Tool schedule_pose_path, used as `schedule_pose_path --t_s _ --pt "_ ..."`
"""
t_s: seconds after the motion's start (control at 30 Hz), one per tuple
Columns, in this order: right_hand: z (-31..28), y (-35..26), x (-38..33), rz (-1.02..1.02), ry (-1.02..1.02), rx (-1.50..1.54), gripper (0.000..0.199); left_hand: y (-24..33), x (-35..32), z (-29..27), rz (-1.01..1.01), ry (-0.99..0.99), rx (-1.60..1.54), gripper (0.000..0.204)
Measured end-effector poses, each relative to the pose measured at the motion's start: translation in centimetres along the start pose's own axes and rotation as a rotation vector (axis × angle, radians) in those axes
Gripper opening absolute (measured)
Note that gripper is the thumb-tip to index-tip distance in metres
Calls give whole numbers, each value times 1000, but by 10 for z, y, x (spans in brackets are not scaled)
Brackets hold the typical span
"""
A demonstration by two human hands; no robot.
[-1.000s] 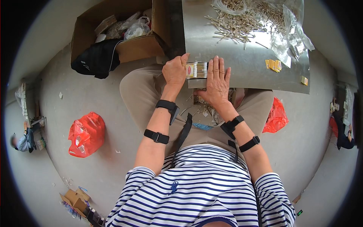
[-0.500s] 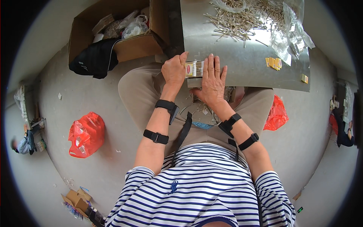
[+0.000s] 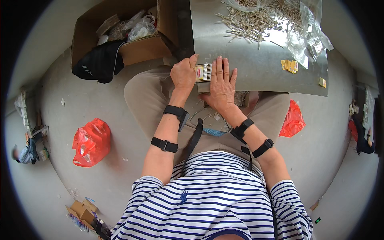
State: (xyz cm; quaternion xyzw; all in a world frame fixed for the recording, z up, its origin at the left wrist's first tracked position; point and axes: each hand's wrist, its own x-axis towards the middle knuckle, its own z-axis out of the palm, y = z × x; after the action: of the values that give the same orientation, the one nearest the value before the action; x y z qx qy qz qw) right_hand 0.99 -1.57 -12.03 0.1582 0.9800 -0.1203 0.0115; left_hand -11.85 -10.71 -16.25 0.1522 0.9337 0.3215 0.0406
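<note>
A flat row of cotton swabs (image 3: 205, 73) with a small yellow-and-red card (image 3: 200, 73) lies at the left edge of the metal table (image 3: 260, 76). Clear wrapping seems to surround the row. At its left end my left hand (image 3: 183, 74) is closed, thumb pointing up, gripping the end of the packet beyond the table's edge. My right hand (image 3: 223, 82) lies flat over the right end, fingers straight and together, thumb out toward the near edge. It covers part of the swabs.
Farther back on the table lie a pile of loose cotton swabs (image 3: 250, 24) and crumpled clear plastic (image 3: 308, 36). Several yellow cards (image 3: 289, 66) sit at the right. A cardboard box (image 3: 146, 50) stands at the left; red bags (image 3: 92, 142) rest on the floor.
My right hand has slid a little to the left along the row of swabs, closer to my left hand. The left hand stays almost in place.
</note>
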Motion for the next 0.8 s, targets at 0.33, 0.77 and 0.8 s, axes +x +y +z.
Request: schedule_pose_path --t_s 0.33,0.77,0.8 --pt "2 -1 2 -12 -6 -9 135 2 1 -1 -23 -12 12 61" --pt "3 2 1 -30 26 31 131 3 6 -30 -115 -111 -69 62" --pt "3 0 2 -31 25 32 133 -4 7 -36 -142 -84 -154 65"
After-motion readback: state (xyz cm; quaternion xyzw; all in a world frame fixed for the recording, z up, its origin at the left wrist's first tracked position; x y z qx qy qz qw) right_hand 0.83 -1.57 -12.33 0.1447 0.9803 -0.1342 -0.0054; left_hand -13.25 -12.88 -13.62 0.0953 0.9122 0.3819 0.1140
